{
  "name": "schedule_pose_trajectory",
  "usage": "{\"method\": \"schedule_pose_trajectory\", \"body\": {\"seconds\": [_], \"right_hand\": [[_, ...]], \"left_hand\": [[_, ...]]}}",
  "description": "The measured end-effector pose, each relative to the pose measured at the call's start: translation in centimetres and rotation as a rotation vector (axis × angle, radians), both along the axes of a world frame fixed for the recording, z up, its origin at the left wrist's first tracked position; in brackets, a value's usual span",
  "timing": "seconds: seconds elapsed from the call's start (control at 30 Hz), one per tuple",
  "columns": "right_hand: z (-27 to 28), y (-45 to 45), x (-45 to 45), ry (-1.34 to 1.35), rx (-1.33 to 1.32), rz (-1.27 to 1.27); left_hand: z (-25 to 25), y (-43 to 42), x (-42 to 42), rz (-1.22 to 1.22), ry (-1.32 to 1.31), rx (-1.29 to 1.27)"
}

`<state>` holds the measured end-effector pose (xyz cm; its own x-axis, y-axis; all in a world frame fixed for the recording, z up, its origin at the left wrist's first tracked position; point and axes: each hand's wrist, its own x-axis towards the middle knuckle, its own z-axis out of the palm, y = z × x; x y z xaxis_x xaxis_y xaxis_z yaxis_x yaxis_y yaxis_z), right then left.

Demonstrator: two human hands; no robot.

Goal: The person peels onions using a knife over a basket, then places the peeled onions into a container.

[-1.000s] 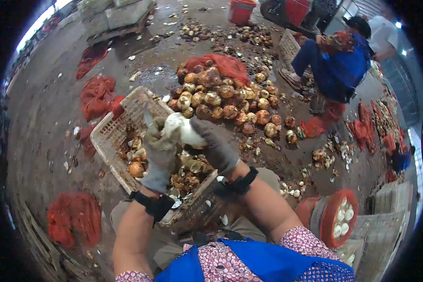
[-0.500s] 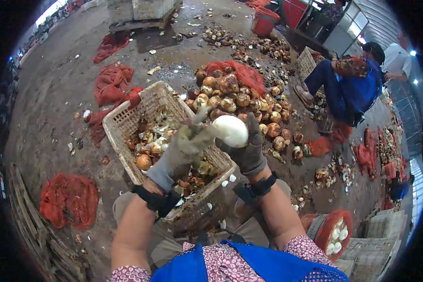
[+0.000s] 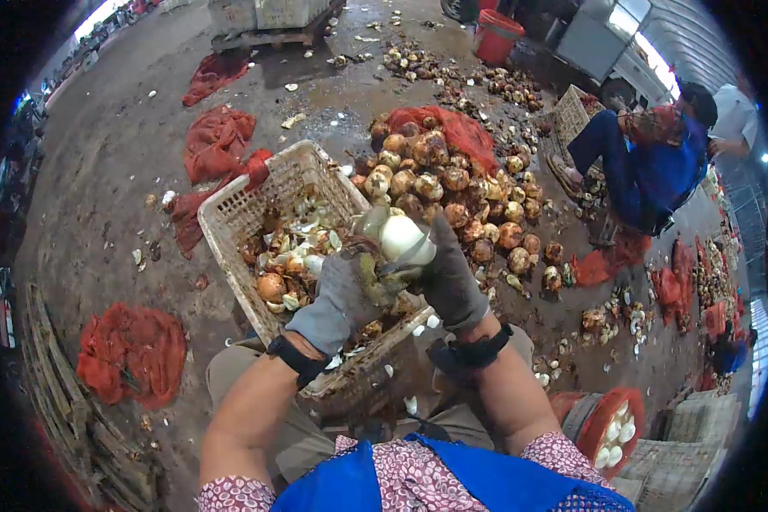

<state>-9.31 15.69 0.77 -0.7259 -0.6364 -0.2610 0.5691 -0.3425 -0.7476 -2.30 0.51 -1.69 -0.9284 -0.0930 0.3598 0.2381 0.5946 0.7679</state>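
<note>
Both hands wear grey, soiled gloves. A peeled white onion [image 3: 398, 237] is held between them above the crate's right side. My right hand [image 3: 452, 277] is wrapped round its right side. My left hand [image 3: 341, 290] is closed at the left of the onion, and a knife blade [image 3: 411, 256] shows across the onion's lower front; its handle is hidden in the glove. Below the hands stands a pale plastic crate [image 3: 243, 294] with peels and a few brown onions. Just beyond lies a heap of unpeeled onions [image 3: 435, 175].
Red mesh bags [image 3: 134, 354] lie on the floor at the left. A bucket of peeled onions [image 3: 587, 418] stands at the lower right, beside wooden crates [image 3: 678, 444]. A person in blue [image 3: 657, 171] sits at the upper right, with another person [image 3: 736, 119] behind.
The onion was turned in my right hand, and my left hand came back against it with the knife. The camera view has shifted, so the crate and heap appear further right.
</note>
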Motion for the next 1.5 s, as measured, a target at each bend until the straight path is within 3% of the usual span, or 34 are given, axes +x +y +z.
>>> {"method": "schedule_pose_trajectory", "body": {"seconds": [0.07, 0.1, 0.13, 0.2, 0.23, 0.27, 0.33, 0.4, 0.47, 0.53, 0.67, 0.73, 1.0, 1.17, 1.27, 1.3, 1.37, 1.5], "right_hand": [[0.1, 0.8, 0.6, 0.065, -0.041, -0.007], [0.7, 1.0, 0.9, 0.14, -0.06, 0.036], [1.0, 1.3, 0.9, 0.218, -0.077, 0.078], [0.8, 1.6, 0.5, 0.184, -0.074, 0.123], [0.8, 1.8, 0.6, 0.152, -0.067, 0.123], [0.8, 1.9, 0.7, 0.119, -0.061, 0.125], [0.5, 1.8, 0.3, 0.156, -0.06, 0.17], [0.9, 1.5, 0.1, 0.237, -0.057, 0.259], [1.1, 1.2, 0.8, 0.225, -0.158, 0.268], [0.8, 1.2, 1.1, 0.325, -0.232, 0.246], [0.6, 1.4, 0.6, 0.281, -0.053, 0.268], [1.0, 1.8, 0.8, 0.282, 0.008, 0.297], [0.4, 1.6, 0.4, 0.306, 0.086, 0.272], [0.1, 1.1, 0.4, 0.238, 0.151, 0.287], [0.4, 0.7, 0.6, 0.248, 0.07, 0.273], [0.3, 0.7, 0.5, 0.257, 0.112, 0.277], [-0.2, 0.5, 0.5, 0.264, 0.152, 0.283], [-0.3, -0.2, 0.5, 0.285, 0.115, 0.202]], "left_hand": [[-1.9, -0.2, -0.6, -0.133, 0.061, 0.131], [1.7, 0.7, 0.8, -0.192, 0.042, 0.42], [2.7, 0.8, 0.8, -0.202, 0.041, 0.418], [3.7, 0.9, 0.7, -0.2, 0.037, 0.658], [4.4, 0.9, 0.9, -0.265, -0.087, 0.889], [4.3, 0.7, 0.7, -0.262, -0.09, 0.891], [4.3, 0.1, 0.1, -0.304, -0.041, 0.51], [3.6, -0.9, -0.2, -0.382, -0.024, 0.52], [3.3, -1.5, -0.1, -0.586, -0.18, 0.645], [3.6, -1.6, 0.1, -0.581, -0.194, 0.654], [4.4, -2.4, 0.5, -0.493, -0.193, 0.418], [4.5, -2.2, 0.8, -0.467, -0.038, 0.288], [1.6, -2.4, -0.4, -0.445, -0.133, 0.512], [-1.3, -2.5, -0.8, -0.319, -0.017, 0.519], [-2.7, -2.6, -1.1, -0.2, -0.297, 1.348], [-2.7, -2.3, -1.1, -0.198, -0.297, 1.349], [-2.4, -1.5, -1.1, -0.088, 0.012, 0.838], [-0.9, -1.7, -0.4, 0.029, -0.127, 0.679]]}}
